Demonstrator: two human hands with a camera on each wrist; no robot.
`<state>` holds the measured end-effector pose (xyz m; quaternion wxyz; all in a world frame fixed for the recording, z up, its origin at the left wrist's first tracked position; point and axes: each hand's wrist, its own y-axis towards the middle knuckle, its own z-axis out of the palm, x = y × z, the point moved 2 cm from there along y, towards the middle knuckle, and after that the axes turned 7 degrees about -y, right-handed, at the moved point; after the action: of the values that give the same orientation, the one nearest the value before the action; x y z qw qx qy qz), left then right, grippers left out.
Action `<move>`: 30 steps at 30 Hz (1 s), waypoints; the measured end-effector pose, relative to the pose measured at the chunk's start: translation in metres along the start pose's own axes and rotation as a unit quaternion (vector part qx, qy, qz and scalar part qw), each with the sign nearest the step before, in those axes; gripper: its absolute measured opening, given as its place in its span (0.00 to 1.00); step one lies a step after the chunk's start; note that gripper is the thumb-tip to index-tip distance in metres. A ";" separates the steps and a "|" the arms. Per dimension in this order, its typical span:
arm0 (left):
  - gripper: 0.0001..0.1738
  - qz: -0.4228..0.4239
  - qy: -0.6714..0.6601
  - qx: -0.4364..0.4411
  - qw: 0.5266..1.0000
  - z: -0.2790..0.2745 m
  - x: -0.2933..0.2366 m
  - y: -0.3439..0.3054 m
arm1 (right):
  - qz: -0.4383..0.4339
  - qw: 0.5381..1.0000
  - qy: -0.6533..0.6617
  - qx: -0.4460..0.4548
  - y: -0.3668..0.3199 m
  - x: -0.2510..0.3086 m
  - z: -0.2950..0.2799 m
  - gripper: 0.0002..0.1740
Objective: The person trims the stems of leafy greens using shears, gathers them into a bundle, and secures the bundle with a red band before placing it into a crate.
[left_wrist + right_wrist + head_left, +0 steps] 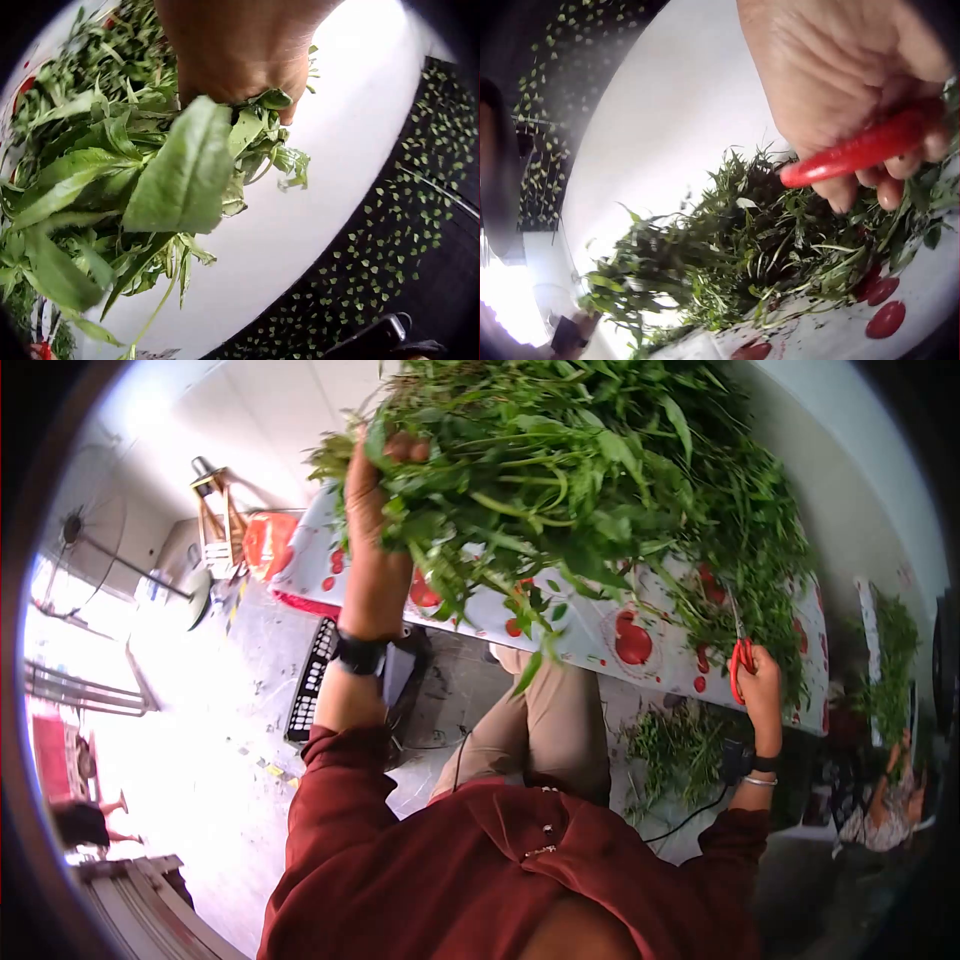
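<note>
The left hand [372, 510] was clenched around a thick bunch of leafy greens [560, 470], its fingers wrapped over the stems at about 11 o'clock in the head view. The leaves fanned out toward 12 and 1 o'clock above the table. The right hand [762, 685], at 3 o'clock, grasped red-handled scissors [740, 658], their blades pointing up into the trailing stems. Beneath lay a white tablecloth with red spots [640, 645]. Loose greens [680, 750] lay on the floor at 5 o'clock.

Sunlit tiled floor [205, 705], standing fan [72, 526]
</note>
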<state>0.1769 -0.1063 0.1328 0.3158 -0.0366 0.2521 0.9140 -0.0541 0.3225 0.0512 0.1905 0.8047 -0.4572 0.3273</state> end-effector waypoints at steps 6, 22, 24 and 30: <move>0.08 0.099 0.112 0.039 0.988 0.019 -0.149 -0.075 | -0.083 0.969 -0.233 -0.007 0.031 0.032 0.017 0.16; 0.08 0.076 0.540 -0.223 0.808 -0.025 -0.245 -0.271 | -0.075 0.863 -0.498 0.043 0.044 0.060 0.023 0.15; 0.11 0.032 0.570 -0.233 0.787 -0.027 -0.227 -0.267 | -0.128 0.905 -0.405 0.036 0.047 0.053 0.028 0.15; 0.06 -0.080 0.598 -0.258 0.755 -0.036 -0.204 -0.256 | -0.225 0.964 -0.017 0.140 0.010 0.146 0.092 0.17</move>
<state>0.4884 -0.0656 0.0354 0.1512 -0.6755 0.1399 0.7080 0.0236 0.1725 0.0874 0.1371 0.9109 -0.2169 0.3232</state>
